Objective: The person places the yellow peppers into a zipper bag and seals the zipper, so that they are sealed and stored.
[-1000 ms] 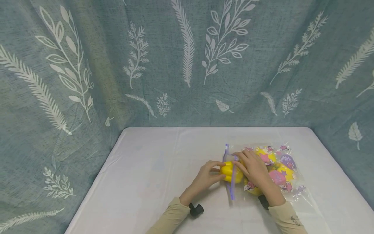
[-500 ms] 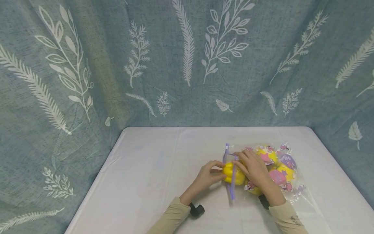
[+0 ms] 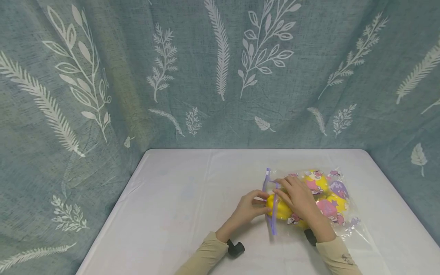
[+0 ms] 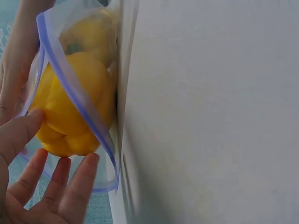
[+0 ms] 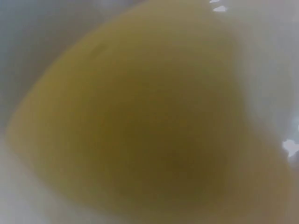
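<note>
A yellow bell pepper point(image 4: 77, 98) sits in the mouth of a clear zip bag point(image 3: 274, 221) with purple zip strips and pink prints. My left hand point(image 3: 249, 208) touches the pepper's outer end. In the left wrist view, its nearly straight fingertips point(image 4: 88, 163) rest at the pepper's base, and the thumb lies along its side. From above, my right hand point(image 3: 300, 198) pinches the upper layer of the bag near the zip. Further in the bag lie more yellow peppers point(image 3: 338, 200), partly covered by the prints. A blurred yellow pepper point(image 5: 140, 116) fills the right wrist view.
The bag lies on a white-covered table point(image 3: 178, 206), right of the middle. A blue-green curtain point(image 3: 206, 76) with white leaf prints hangs behind the table and along its sides. Dark camera mounts point(image 3: 236, 249) sit at the wrists.
My left hand has moved slightly right, and the bell pepper has slid further into the bag. My right hand has stayed in place at the bag's mouth.
</note>
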A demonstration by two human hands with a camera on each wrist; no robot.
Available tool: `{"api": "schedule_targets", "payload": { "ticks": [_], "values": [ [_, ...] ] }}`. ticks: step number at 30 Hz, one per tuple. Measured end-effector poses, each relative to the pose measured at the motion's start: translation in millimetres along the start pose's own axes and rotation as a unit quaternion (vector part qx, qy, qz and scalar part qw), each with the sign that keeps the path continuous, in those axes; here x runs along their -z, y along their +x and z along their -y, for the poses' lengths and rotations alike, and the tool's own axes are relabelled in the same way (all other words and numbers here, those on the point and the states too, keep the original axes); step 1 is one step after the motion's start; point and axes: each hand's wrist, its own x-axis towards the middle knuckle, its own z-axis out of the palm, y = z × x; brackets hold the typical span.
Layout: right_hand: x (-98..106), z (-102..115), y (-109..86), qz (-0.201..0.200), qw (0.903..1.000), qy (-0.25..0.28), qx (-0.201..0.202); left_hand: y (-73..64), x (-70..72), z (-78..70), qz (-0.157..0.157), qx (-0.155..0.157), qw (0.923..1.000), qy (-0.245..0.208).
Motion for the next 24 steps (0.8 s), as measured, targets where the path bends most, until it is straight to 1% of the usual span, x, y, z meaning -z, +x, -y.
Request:
{"api": "schedule_targets", "payload": {
  "ticks": [4, 6, 7, 11, 12, 13, 16, 24],
  "values": [
    [0.7, 1.4, 0.9, -0.001, 1.0, -0.001, -0.001, -0.1, -1.0, -2.2, -0.011, 0.002, 0.9999, 0.007],
    [1.0, 2.1, 1.2, -0.002, 1.0, -0.001, -0.002, 1.7, -2.7, 6.4, -0.017, 0.002, 0.9998, 0.011],
    [1.3, 2.5, 1.4, -0.002, 1.0, -0.001, -0.003, 1.7, -2.8, 6.8, -0.018, 0.002, 0.9998, 0.009],
    [1.4, 3.3, 2.1, -0.001, 1.0, 0.001, -0.004, 1.0, -2.7, 6.4, -0.027, -0.005, 0.9996, 0.007],
    [1.4, 3.4, 2.2, -0.002, 1.0, 0.0, -0.003, -0.3, -1.7, 1.5, -0.027, -0.007, 0.9996, 0.007],
    [1.5, 3.5, 2.4, -0.002, 1.0, 0.001, -0.002, -1.6, -0.7, -3.8, -0.026, -0.007, 0.9996, 0.007],
    [1.3, 3.2, 2.5, -0.005, 1.0, -0.001, 0.001, -2.5, 0.2, -6.4, -0.024, -0.007, 0.9997, 0.005],
    [0.7, 2.3, 2.5, -0.012, 0.9999, 0.001, 0.007, -2.5, 1.7, -3.3, 0.007, -0.016, 0.9998, -0.014]
  ]
}}
